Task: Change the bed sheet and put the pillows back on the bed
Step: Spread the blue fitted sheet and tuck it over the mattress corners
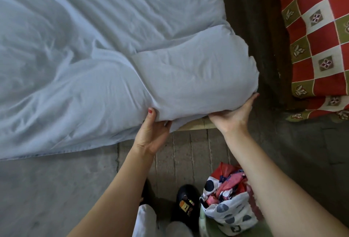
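Standing at the corner of the bed (196,123), both arms reaching forward. Lifting the mattress corner, wrapped in the pale blue sheet (94,48), off the wooden frame. Left hand (153,133) gripping the sheet-covered edge, thumb on top and fingers curled underneath. Right hand (234,114) grasping the corner from below, palm up, fingers hidden under the fabric. Sheet lying wrinkled across the whole bed, its loose hem hanging over the near side toward the floor (47,189). Crumpled patterned cloth (230,204) sitting bunched on the floor just beside the right forearm. Red checked bedding (321,38) lying on a separate bed to the right, across a dark gap. Black shoe (187,202) showing below, between the arms.
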